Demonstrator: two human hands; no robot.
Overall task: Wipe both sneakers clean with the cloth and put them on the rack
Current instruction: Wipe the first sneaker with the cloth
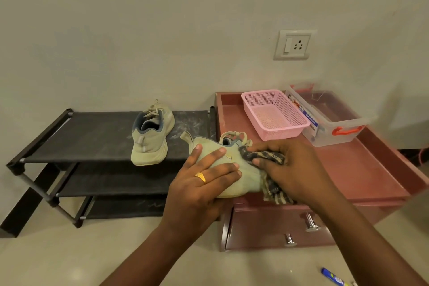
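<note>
One pale green sneaker (152,137) stands on the top shelf of the black rack (69,137), heel toward me. The second pale green sneaker (246,174) lies on its side at the left front corner of the reddish cabinet top (352,169). My left hand (204,181), with a gold ring, holds this sneaker with fingers spread over its side. My right hand (290,165) grips a dark checked cloth (271,188) and presses it against the sneaker near the laces. Part of the cloth hangs over the cabinet's front edge.
A pink mesh basket (274,114) and a clear plastic box (332,121) with red handles stand at the back of the cabinet top. Drawers with metal knobs (311,223) face me below. A blue tube (332,278) lies on the floor. The rack has two lower shelves.
</note>
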